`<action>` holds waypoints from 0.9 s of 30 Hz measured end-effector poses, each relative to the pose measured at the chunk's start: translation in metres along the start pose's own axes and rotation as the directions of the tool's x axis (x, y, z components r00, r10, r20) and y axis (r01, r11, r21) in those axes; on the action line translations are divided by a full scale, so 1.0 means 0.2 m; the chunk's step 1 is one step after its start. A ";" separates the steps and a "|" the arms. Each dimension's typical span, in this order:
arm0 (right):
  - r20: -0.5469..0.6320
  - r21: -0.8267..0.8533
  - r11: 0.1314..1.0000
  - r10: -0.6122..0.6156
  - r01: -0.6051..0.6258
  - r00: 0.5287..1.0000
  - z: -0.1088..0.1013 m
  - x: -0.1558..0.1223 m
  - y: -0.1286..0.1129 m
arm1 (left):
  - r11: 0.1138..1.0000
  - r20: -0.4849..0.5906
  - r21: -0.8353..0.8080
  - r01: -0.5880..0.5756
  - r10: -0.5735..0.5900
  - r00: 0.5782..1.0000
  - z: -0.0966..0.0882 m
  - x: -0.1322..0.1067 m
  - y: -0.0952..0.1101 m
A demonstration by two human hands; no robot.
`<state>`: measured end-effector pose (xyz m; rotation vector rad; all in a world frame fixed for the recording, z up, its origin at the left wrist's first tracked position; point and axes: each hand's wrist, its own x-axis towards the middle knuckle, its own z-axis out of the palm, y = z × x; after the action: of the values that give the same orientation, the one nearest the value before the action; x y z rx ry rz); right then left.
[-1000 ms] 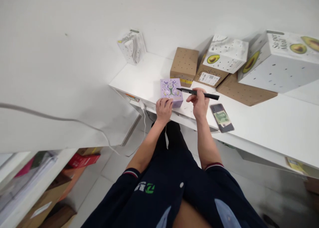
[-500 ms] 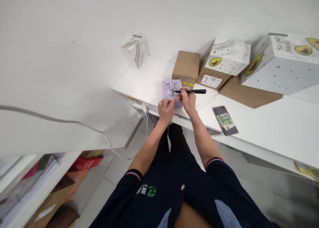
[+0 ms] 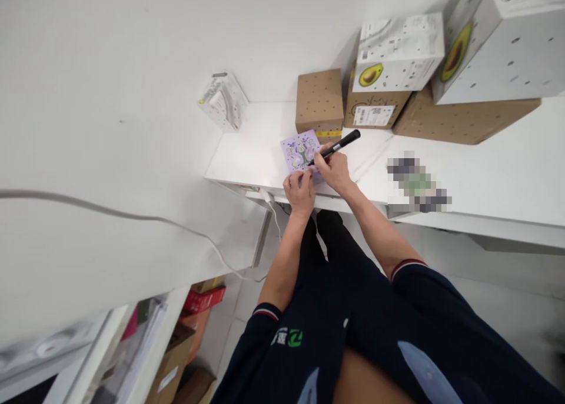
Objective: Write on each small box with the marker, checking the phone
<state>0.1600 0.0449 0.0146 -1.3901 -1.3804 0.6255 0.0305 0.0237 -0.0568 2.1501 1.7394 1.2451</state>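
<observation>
A small purple box [image 3: 295, 149] with a green and violet printed pattern sits near the front edge of the white table. My left hand [image 3: 301, 192] has its bent fingers and thumb gripping the box's near side. In my right hand [image 3: 334, 169] is a black marker pen [image 3: 347, 140], pinched between thumb and fingers. The pen slants, its back end up and to the right, while its tip is at the box's printed top. My fingers partly hide the near side of the box, and whether the tip touches it I cannot tell.
Behind stand a brown carton [image 3: 319, 101], a white avocado-print box [image 3: 397, 57] on another carton, and a large white box [image 3: 498, 51] at right. A small white box [image 3: 225, 101] is at the left. A pixelated object [image 3: 417, 182] lies right of my hands. A cable [image 3: 132, 217] crosses the left.
The view has shifted and turned. The marker pen has gone from nearly level to slanting, back end raised, with its tip nearer my left fingers. Both hands stay at the purple box.
</observation>
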 end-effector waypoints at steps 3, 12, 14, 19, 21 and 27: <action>0.009 -0.019 1.000 0.016 -0.016 1.000 0.00 0.00 -0.01 | 1.000 0.009 -0.008 0.009 -0.009 1.000 0.01 0.00 0.00; 0.034 -0.101 0.995 0.016 -0.012 0.999 0.00 0.01 -0.01 | 1.000 0.023 -0.018 0.010 -0.010 1.000 0.01 0.00 -0.01; 0.029 -0.087 0.996 0.016 -0.014 0.999 0.00 0.00 -0.01 | 0.999 0.032 -0.028 0.017 -0.016 0.999 0.01 0.00 -0.01; 0.004 0.072 0.997 0.028 -0.028 1.000 0.01 0.00 0.01 | 0.999 0.010 -0.021 0.033 -0.033 0.999 0.01 -0.01 -0.01; -0.055 0.217 0.972 0.101 -0.086 0.993 0.01 0.00 0.02 | 1.000 0.004 -0.013 0.010 -0.010 1.000 0.01 -0.01 -0.01; -0.237 0.461 0.855 0.378 -0.238 0.895 -0.10 -0.04 0.14 | 0.998 -0.018 0.011 -0.057 0.058 0.998 -0.01 0.00 -0.01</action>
<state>0.1868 0.0374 -0.0061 -1.2953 -0.7047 0.8155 0.0279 0.0225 -0.0562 2.2168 1.7066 1.2754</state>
